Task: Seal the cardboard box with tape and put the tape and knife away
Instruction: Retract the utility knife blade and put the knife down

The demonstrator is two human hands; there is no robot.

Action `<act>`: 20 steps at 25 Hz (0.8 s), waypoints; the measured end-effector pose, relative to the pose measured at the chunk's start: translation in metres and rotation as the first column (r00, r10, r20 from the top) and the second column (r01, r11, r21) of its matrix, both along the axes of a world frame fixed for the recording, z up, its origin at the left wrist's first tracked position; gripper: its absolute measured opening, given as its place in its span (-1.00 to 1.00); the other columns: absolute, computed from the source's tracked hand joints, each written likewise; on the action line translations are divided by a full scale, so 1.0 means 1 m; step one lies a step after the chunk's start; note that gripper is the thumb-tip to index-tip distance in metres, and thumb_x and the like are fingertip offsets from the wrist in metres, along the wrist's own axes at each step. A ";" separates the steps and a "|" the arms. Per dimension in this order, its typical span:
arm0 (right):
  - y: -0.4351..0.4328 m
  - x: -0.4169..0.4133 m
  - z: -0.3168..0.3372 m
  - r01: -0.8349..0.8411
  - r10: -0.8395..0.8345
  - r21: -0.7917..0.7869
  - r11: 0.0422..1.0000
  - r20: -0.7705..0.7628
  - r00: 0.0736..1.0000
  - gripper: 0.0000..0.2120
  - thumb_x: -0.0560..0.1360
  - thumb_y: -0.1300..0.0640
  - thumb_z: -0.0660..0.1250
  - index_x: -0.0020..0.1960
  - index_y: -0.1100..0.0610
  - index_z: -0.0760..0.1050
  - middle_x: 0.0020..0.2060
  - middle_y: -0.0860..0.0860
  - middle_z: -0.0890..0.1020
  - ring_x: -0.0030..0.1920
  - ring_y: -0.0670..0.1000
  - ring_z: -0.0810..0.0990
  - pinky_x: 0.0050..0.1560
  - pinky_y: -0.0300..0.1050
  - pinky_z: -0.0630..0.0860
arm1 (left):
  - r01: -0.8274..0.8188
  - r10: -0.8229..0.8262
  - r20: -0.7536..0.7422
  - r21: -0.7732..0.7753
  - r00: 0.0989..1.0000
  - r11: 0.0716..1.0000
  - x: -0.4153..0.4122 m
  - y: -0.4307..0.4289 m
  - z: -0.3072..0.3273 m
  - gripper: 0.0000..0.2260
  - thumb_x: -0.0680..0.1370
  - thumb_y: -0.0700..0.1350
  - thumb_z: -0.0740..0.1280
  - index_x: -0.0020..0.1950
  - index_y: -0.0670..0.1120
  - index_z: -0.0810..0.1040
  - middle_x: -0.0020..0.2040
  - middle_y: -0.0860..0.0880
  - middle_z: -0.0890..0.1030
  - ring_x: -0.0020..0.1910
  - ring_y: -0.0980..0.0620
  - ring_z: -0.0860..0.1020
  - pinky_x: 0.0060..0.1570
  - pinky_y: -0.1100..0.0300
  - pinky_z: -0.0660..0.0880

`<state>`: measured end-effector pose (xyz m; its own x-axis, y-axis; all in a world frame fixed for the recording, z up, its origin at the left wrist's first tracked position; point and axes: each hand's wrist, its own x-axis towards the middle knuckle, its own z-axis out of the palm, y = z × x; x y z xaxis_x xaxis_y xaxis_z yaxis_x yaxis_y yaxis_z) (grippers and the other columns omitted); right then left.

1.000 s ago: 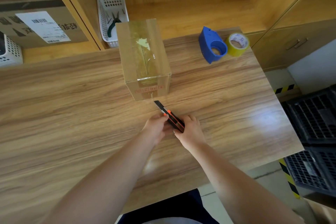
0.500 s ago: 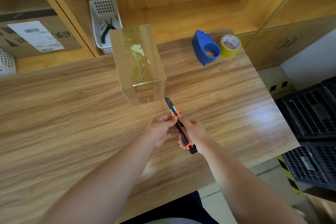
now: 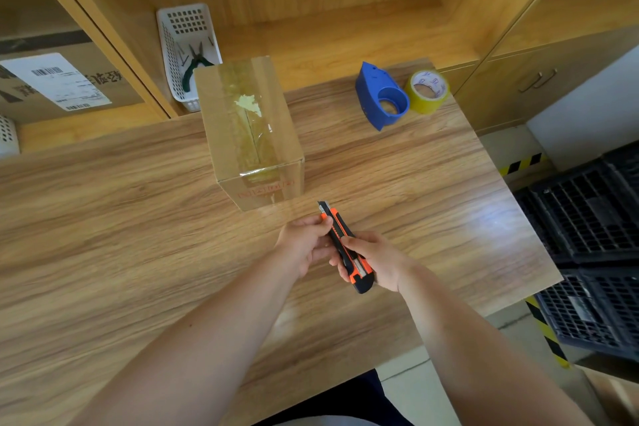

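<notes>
box: cardboard box (image 3: 250,130) mid-table, tape strip runs along top seam + down front face; looks sealed
knife: orange/black utility knife (image 3: 344,245) held above table (image 3: 103,218), just in front of box, tip pointing at box; blade looks retracted, can't confirm
tape: yellow roll (image 3: 428,92) touching blue dispenser (image 3: 380,95), far right of table, not stowed
progress: sealing prob done; left = put tape + knife away
hands: left hand (image 3: 304,242) pinches knife's front end; right hand (image 3: 375,259) wrapped around handle, both closed on it
arms: both forearms reach fwd, converge at knife
storage: white basket (image 3: 173,45) w/ pliers on shelf behind box, likely drop spot
</notes>
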<state>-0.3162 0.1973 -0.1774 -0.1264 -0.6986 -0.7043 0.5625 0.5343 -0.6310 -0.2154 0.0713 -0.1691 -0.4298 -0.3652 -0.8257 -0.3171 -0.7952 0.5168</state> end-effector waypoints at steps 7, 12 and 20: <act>0.016 -0.025 0.001 -0.059 0.079 -0.154 0.986 0.128 0.989 -0.62 0.51 0.31 0.25 0.31 0.36 0.39 0.05 0.20 0.62 -0.11 0.11 0.62 -0.04 0.05 0.56 | 0.026 -0.026 0.019 -0.031 0.999 0.999 -0.029 0.004 0.004 -0.97 0.53 -0.26 0.40 -0.06 -0.16 0.61 -0.34 -0.10 0.69 -0.38 -0.05 0.65 -0.38 0.09 0.57; 0.023 -0.040 -0.001 0.185 -0.159 -0.125 0.975 0.193 0.968 -0.74 0.52 0.37 0.30 0.20 0.24 0.46 0.19 0.26 0.60 0.13 0.29 0.61 0.10 0.34 0.55 | -0.138 0.138 0.010 -0.022 0.990 0.990 -0.066 -0.010 0.012 -0.94 0.52 -0.19 0.43 -0.05 -0.06 0.61 -0.16 -0.06 0.68 -0.20 -0.01 0.64 -0.12 0.01 0.59; 0.007 -0.071 -0.007 0.543 -0.543 -0.025 0.839 0.014 0.840 -0.80 0.52 0.47 0.25 0.11 0.32 0.50 -0.04 0.26 0.66 -0.02 0.27 0.66 0.12 0.15 0.58 | -0.225 0.225 0.007 0.077 0.974 0.971 -0.116 -0.029 0.020 -0.81 0.54 -0.21 0.39 0.10 0.02 0.62 0.04 -0.05 0.67 0.02 0.00 0.64 -0.19 0.04 0.55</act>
<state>-0.3871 0.2046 -0.1841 -0.4868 -0.5377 -0.6884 0.7613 0.1252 -0.6362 -0.3314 0.0420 -0.1486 -0.3457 -0.3884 -0.8542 -0.1246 -0.8833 0.4520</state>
